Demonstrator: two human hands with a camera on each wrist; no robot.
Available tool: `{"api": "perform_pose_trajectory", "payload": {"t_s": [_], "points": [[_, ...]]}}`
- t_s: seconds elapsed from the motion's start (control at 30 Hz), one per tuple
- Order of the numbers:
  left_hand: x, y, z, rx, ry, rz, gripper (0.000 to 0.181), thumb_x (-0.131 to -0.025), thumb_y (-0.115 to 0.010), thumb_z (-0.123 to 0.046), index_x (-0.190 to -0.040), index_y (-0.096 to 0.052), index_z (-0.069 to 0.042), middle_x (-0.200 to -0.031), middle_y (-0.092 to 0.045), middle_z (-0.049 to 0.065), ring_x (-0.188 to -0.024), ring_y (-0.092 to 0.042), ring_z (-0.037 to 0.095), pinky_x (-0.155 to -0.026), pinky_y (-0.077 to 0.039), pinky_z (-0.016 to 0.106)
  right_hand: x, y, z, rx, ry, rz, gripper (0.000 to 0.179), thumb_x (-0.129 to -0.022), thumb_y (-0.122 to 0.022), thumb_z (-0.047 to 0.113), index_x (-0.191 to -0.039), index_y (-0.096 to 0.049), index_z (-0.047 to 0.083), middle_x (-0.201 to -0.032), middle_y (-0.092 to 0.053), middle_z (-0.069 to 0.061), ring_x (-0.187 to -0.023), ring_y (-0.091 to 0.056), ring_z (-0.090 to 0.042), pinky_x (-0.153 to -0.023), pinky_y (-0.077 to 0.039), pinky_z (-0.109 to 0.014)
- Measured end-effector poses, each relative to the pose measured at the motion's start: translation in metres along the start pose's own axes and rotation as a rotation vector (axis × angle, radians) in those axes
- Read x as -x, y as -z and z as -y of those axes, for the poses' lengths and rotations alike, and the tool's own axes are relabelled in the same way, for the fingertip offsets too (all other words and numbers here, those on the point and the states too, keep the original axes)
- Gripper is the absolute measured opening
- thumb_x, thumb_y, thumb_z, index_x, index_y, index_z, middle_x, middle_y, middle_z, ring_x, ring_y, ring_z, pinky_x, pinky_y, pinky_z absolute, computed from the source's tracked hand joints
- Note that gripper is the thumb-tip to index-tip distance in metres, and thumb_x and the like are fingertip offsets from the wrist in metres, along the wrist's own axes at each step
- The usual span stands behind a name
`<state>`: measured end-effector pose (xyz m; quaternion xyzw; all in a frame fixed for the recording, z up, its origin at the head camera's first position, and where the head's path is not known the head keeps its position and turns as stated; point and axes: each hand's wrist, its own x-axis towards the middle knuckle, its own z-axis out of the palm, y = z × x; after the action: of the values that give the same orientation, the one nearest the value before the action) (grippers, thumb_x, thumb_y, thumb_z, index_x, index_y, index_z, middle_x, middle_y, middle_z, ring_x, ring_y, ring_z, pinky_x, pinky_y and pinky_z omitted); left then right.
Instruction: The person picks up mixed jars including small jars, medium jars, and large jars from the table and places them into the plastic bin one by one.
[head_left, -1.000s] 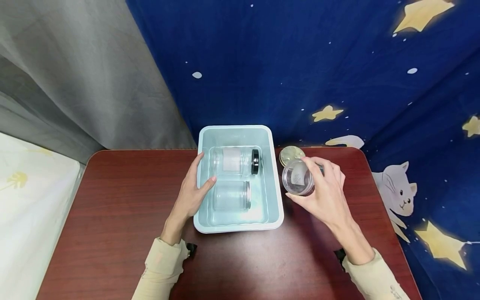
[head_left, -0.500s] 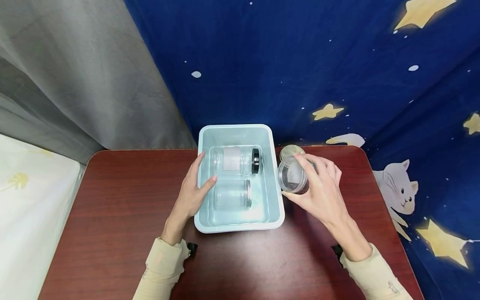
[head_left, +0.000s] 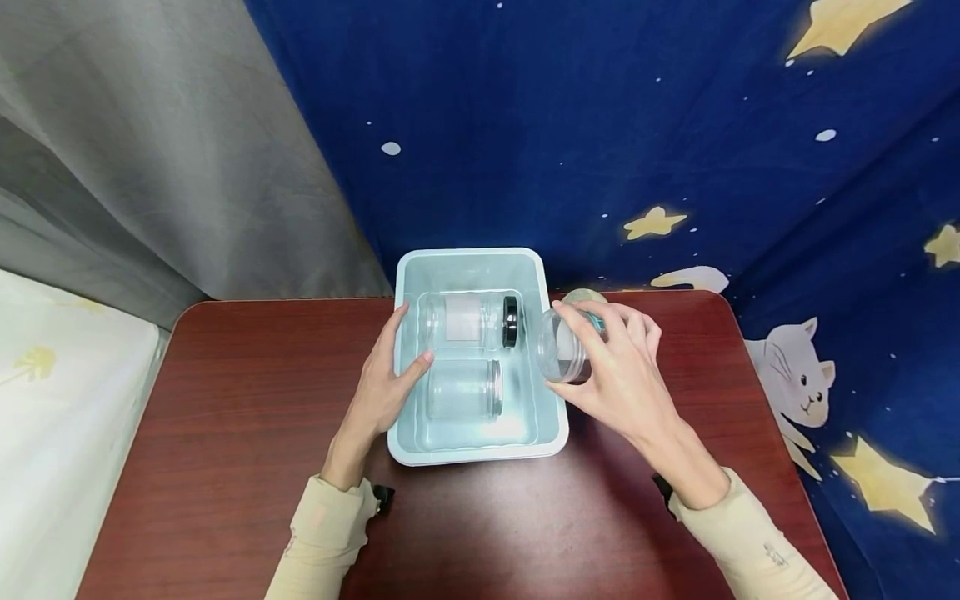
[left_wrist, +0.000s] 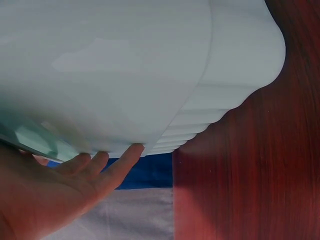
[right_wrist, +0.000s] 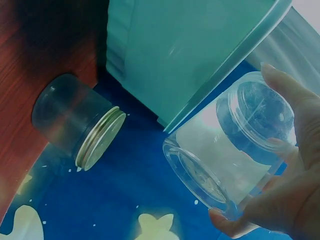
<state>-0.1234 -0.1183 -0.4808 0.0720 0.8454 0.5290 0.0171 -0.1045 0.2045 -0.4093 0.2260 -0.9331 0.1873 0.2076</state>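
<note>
My right hand (head_left: 630, 375) grips a clear jar (head_left: 553, 354) with a pale label, tilted at the right rim of a light blue plastic bin (head_left: 553, 450). In the right wrist view no lid shows on this jar; thumb and fingers span it from rim to base. My left hand (head_left: 382, 392) rests on the bin's left rim, fingers nearly straight and thumb over the edge. Inside the bin lie two clear jars on their sides: a labelled jar (head_left: 462, 321) with a black lid, and a plain jar (head_left: 461, 390) with a silvery ring at its mouth.
Another clear jar with a gold lid (right_wrist: 102, 137) stands on the table right of the bin, mostly behind my right hand in the head view. The reddish-brown table (head_left: 247, 433) ends at a blue star-patterned curtain (head_left: 480, 125) and a grey curtain (head_left: 300, 208).
My right hand has carried the jar leftward from beside the bin to over its right rim, turning it more onto its side. The left hand and bin have stayed put.
</note>
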Motion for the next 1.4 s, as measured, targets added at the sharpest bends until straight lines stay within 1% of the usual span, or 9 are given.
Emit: {"api": "perform_pose_trajectory", "payload": {"t_s": [0.1,0.23,0.5,0.67,0.83,0.9,1.07,1.27,1.4], "points": [[0.0,0.0,0.0,-0.003,0.005,0.001,0.075,-0.098,-0.062,-0.035,-0.159,-0.019,-0.03,-0.163,-0.022,-0.002,-0.147,-0.024,0.025,-0.111,-0.026,0.061,-0.002,-0.002,0.002,-0.006,0.012,0.002,0.1,-0.055,-0.094,0.043,-0.144,-0.052,0.024,-0.133,-0.051,-0.011,-0.117,-0.044,-0.039,-0.091,-0.026,-0.061],[0.0,-0.001,0.001,-0.007,0.005,-0.004,0.075,-0.098,-0.063,-0.029,-0.159,-0.019,-0.031,-0.163,-0.021,-0.002,-0.148,-0.022,0.025,-0.111,-0.024,0.061,-0.003,-0.003,0.005,0.005,0.027,0.022,0.097,-0.058,-0.092,0.044,-0.144,-0.051,0.025,-0.135,-0.05,-0.011,-0.117,-0.043,-0.038,-0.092,-0.026,-0.061],[0.001,-0.001,0.0,-0.004,0.001,-0.009,0.074,-0.098,-0.062,-0.034,-0.159,-0.019,-0.032,-0.163,-0.021,-0.003,-0.147,-0.023,0.024,-0.111,-0.025,0.061,-0.009,-0.006,0.01,0.009,0.06,0.048,0.099,-0.06,-0.092,0.043,-0.147,-0.048,0.025,-0.138,-0.048,-0.013,-0.121,-0.042,-0.038,-0.092,-0.025,-0.062],[0.001,-0.001,0.0,0.013,0.012,-0.006,0.076,-0.098,-0.062,-0.034,-0.159,-0.016,-0.034,-0.163,-0.022,-0.002,-0.145,-0.027,0.026,-0.108,-0.03,0.061,-0.017,-0.009,0.017,0.023,0.082,0.072,0.1,-0.063,-0.091,0.045,-0.15,-0.044,0.026,-0.138,-0.048,-0.011,-0.121,-0.04,-0.038,-0.096,-0.023,-0.064],[0.001,-0.001,0.001,0.037,0.012,-0.01,0.079,-0.098,-0.063,-0.031,-0.159,-0.013,-0.034,-0.162,-0.023,0.004,-0.142,-0.033,0.032,-0.102,-0.036,0.062,-0.025,-0.013,0.025,0.039,0.102,0.097,0.102,-0.064,-0.091,0.048,-0.151,-0.041,0.027,-0.137,-0.049,-0.009,-0.122,-0.04,-0.038,-0.096,-0.023,-0.065],[0.001,-0.002,0.001,0.037,0.008,-0.011,0.08,-0.097,-0.063,-0.03,-0.159,-0.013,-0.034,-0.162,-0.024,0.005,-0.141,-0.034,0.032,-0.102,-0.037,0.063,-0.028,-0.014,0.028,0.046,0.109,0.094,0.102,-0.064,-0.091,0.049,-0.15,-0.042,0.026,-0.136,-0.049,-0.009,-0.122,-0.041,-0.039,-0.096,-0.023,-0.066],[0.0,-0.001,0.0,0.029,0.005,-0.015,0.08,-0.097,-0.064,-0.03,-0.159,-0.014,-0.033,-0.162,-0.024,0.004,-0.141,-0.034,0.032,-0.103,-0.036,0.063,-0.035,-0.018,0.036,0.067,0.117,0.089,0.102,-0.062,-0.091,0.05,-0.149,-0.044,0.023,-0.134,-0.05,-0.008,-0.121,-0.042,-0.039,-0.097,-0.022,-0.065],[0.0,-0.001,0.0,0.025,0.01,-0.018,0.079,-0.097,-0.063,-0.038,-0.159,-0.014,-0.034,-0.162,-0.023,0.002,-0.141,-0.034,0.031,-0.103,-0.036,0.062,-0.041,-0.022,0.047,0.081,0.121,0.115,0.104,-0.063,-0.09,0.055,-0.15,-0.042,0.024,-0.136,-0.049,-0.007,-0.123,-0.042,-0.037,-0.095,-0.025,-0.064],[0.0,-0.002,0.002,0.037,0.009,-0.012,0.079,-0.098,-0.063,-0.034,-0.159,-0.013,-0.034,-0.162,-0.025,0.005,-0.139,-0.037,0.033,-0.101,-0.039,0.061,-0.045,-0.025,0.053,0.086,0.134,0.133,0.104,-0.065,-0.087,0.06,-0.151,-0.041,0.025,-0.137,-0.049,-0.007,-0.122,-0.042,-0.036,-0.095,-0.026,-0.063]]}}
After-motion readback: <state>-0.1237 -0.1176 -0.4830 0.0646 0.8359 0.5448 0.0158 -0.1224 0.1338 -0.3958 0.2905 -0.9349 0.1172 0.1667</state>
